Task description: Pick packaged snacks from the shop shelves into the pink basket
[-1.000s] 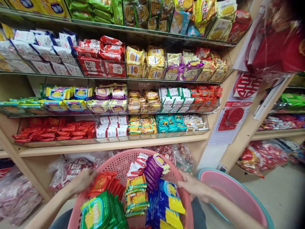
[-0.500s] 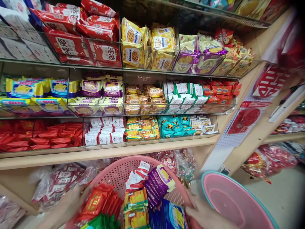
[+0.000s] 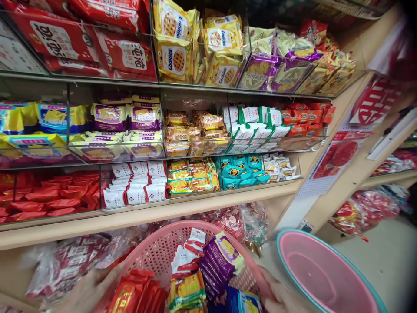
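Left hand [image 3: 94, 287]: grasping pink basket [image 3: 156, 252]
Right hand [image 3: 276, 290]: grasping its opposite side
Basket: I see it between both

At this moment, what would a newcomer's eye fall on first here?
Probably the pink basket at the bottom centre, held by the left hand and right hand, with red packets and purple packets inside. Above it, colourful snack packets crowd the shelves. At the lower right, a turquoise-rimmed pink tub also stands out.
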`<state>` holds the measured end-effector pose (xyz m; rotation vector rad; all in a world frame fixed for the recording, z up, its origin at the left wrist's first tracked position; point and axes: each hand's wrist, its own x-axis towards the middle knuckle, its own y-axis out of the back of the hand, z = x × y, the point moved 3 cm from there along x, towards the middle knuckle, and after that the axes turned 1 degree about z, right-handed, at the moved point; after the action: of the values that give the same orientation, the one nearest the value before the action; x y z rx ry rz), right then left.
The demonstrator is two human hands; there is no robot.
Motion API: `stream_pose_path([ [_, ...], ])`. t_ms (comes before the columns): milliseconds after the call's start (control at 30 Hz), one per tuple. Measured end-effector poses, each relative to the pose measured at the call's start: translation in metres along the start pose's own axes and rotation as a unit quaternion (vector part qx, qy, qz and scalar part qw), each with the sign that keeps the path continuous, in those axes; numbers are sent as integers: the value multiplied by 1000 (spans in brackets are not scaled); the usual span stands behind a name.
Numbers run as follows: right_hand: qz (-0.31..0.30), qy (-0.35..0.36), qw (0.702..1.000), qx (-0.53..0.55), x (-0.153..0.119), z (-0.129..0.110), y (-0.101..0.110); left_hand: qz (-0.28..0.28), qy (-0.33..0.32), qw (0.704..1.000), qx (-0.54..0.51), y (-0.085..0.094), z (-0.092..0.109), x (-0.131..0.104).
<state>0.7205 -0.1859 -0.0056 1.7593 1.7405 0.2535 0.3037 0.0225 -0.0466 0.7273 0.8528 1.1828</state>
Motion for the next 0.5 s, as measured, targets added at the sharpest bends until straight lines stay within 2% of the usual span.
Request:
stream_pose_path([
  [100, 19, 20, 1000, 5, -2, 1, -3, -92, 3, 988, -125, 4, 13, 25],
  [233, 28, 18, 999, -12, -5, 2, -6, -160, -47, 955, -244, -1, 40, 46],
  [367, 40, -3, 999, -35, -7, 5, -9, -232, -51, 923, -303, -10, 62, 38],
  [500, 29, 3, 999, -27, -9, 5, -8, -241, -61, 913, -324, -7, 67, 27],
])
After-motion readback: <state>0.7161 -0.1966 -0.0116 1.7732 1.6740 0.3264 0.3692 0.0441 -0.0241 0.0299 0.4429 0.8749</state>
